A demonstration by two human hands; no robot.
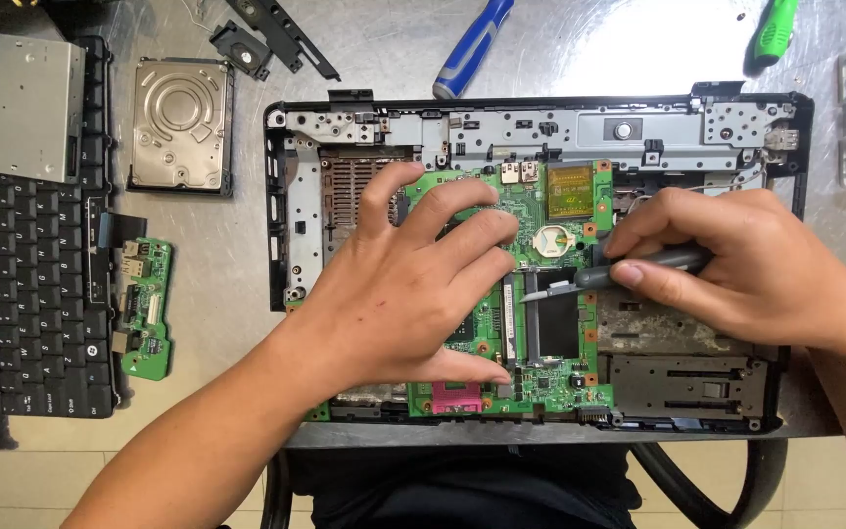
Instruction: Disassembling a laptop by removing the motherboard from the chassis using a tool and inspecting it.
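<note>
- Lying inside the opened black laptop base (291, 196) on the tabletop (208, 255): green motherboard (550, 245), screws apparently being worked on.
- Pressing flat on the motherboard, fingers spread, gripping nothing: left hand (413, 284).
- Clenching a dark grey screwdriver (629, 269) with tip pointing left onto the board: right hand (736, 260).
- Probably calling next for a steady tip and a steady board.
- Resting to the left: hard drive (180, 122), small green board (146, 309), detached keyboard (41, 294).

bright, even overhead light — sharp focus, white glare on the metal table (638, 49).
</note>
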